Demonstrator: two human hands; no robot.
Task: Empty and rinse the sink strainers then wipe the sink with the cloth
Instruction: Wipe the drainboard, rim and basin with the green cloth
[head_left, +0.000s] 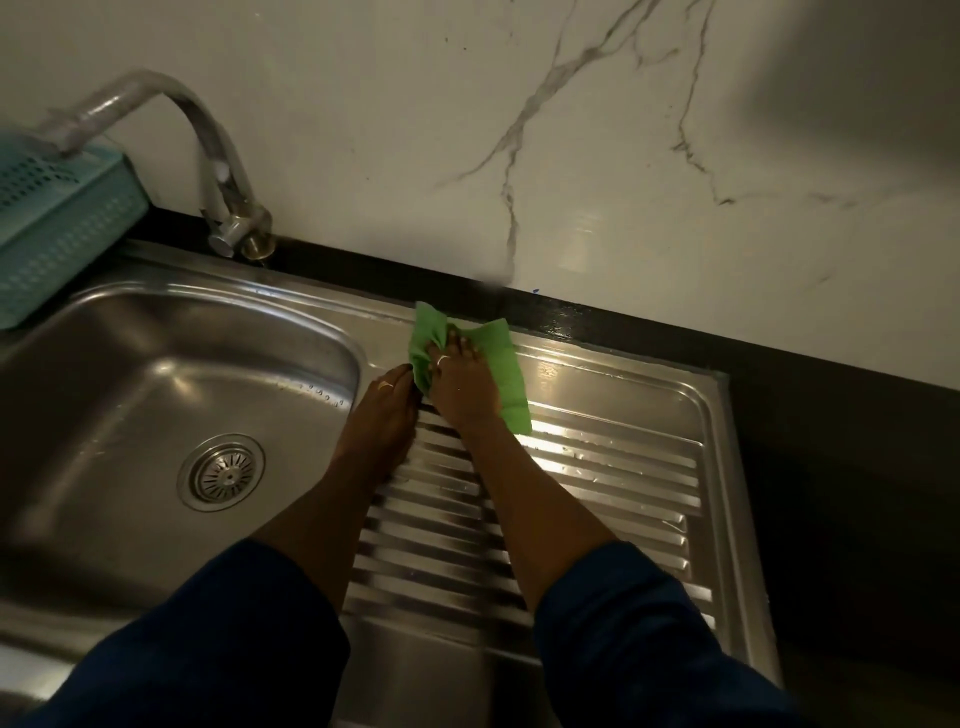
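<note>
The green cloth (501, 364) lies on the ribbed draining board (597, 467) near its back edge, just right of the sink bowl (130, 374). The right hand (462, 387) rests on it, fingers bent into its bunched folds and gripping them. The left hand (387, 410) touches the cloth's left edge; whether it pinches it, I cannot tell. The strainer (221, 474) sits in the drain of the bowl, well apart from the hands. A tap (218, 171) and a teal basket (62, 228) stand behind the bowl, by the marble wall (571, 156)
</note>
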